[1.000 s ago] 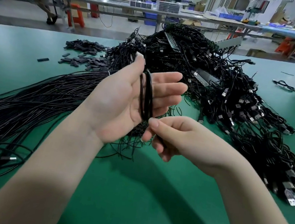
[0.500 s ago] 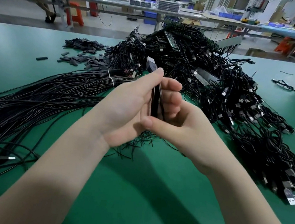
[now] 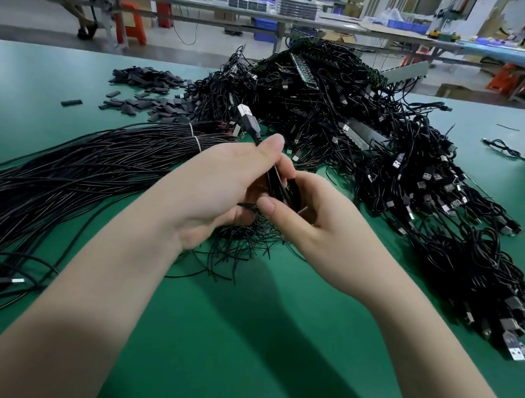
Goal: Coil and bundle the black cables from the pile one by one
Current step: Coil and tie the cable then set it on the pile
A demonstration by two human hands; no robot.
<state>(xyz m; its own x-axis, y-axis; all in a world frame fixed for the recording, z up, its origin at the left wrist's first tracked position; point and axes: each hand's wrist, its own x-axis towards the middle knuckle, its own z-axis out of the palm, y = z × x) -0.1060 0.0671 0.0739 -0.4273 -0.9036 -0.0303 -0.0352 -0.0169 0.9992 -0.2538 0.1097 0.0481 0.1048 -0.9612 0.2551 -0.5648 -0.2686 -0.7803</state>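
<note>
Over the middle of the green table (image 3: pixel 236 344) my left hand (image 3: pixel 223 187) grips a coiled black cable (image 3: pixel 277 185), thumb on top. Its USB plug (image 3: pixel 247 121) sticks up past the thumb. My right hand (image 3: pixel 311 218) curls round the coil from the right, fingers wrapped over the strands. Most of the coil is hidden between the two hands. Straight uncoiled black cables (image 3: pixel 58 180) lie in a long sheaf on the left. A big heap of bundled cables with USB plugs (image 3: pixel 376 153) covers the back and right.
Short black twist ties (image 3: pixel 242 242) lie scattered under my hands. Small black sleeves (image 3: pixel 147 98) lie spread at the back left. A few cables (image 3: pixel 511 151) lie at the far right. Other workbenches, orange stools and people stand beyond the table's far edge.
My left hand has closed from an open palm around the coil. My right hand moved up from below and wrapped round it. The plug now sticks up above the thumb.
</note>
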